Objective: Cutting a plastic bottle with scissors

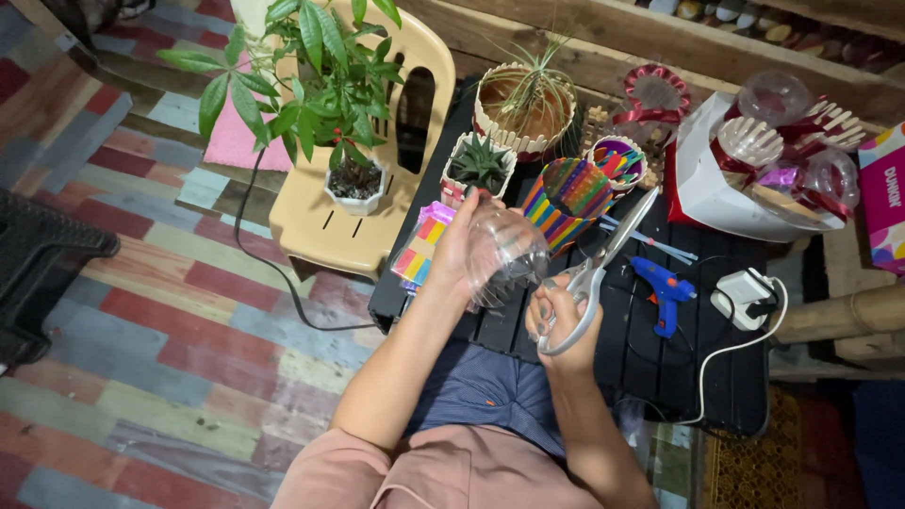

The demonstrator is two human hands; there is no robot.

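Spanning the frame, striped floor [141,311] in faded colours. Pushed against the black surface [679,349], a cream chair [320,231] carrying a potted plant [330,104], kept off the work area. Crowding the surface's far edge: stick-clad pots [523,104] with spiky plants, a rainbow stick basket [570,193], a white tray [702,184] of ribboned plastic domes, all set back, seemingly to leave the near edge open for cutting. Lying within right-hand reach, a blue glue gun [665,292], cord trailing to a white plug [745,292].

Held above the lap, near the surface's front edge, a clear bottle [504,254], tilted with its side turned toward the blades. Wrapped around the bottle from the left, left hand [457,245], fingers closed on it, probably to steady the slippery plastic. Clenched through the handles of grey scissors [594,273], right hand [566,325], blades pointing up and away, lower part of them beside the bottle; whether already biting the plastic, cannot tell.
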